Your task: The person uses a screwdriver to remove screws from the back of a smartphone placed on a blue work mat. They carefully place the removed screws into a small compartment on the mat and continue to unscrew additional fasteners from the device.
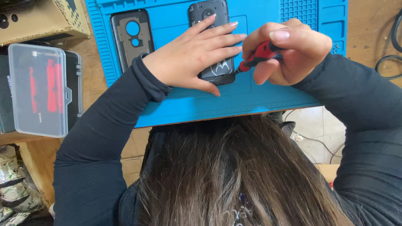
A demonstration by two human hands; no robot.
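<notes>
A dark phone [217,69] lies back-up on a blue work mat [176,109], its camera ring at the far end. My left hand [190,56] lies flat across the phone, fingers spread, holding it down. My right hand [291,50] is closed around a small red-handled screwdriver [259,54], whose tip touches the phone's near right edge. A separate black back cover [132,37] with round cut-outs rests on the mat to the left of the phone. Both arms wear dark sleeves.
A clear plastic case [39,90] holding red tools sits on a black box at the left. A cardboard box [42,19] stands at the far left corner. Black cables [391,58] loop at the right. Small screws [335,46] lie on the mat. My hair [234,175] fills the foreground.
</notes>
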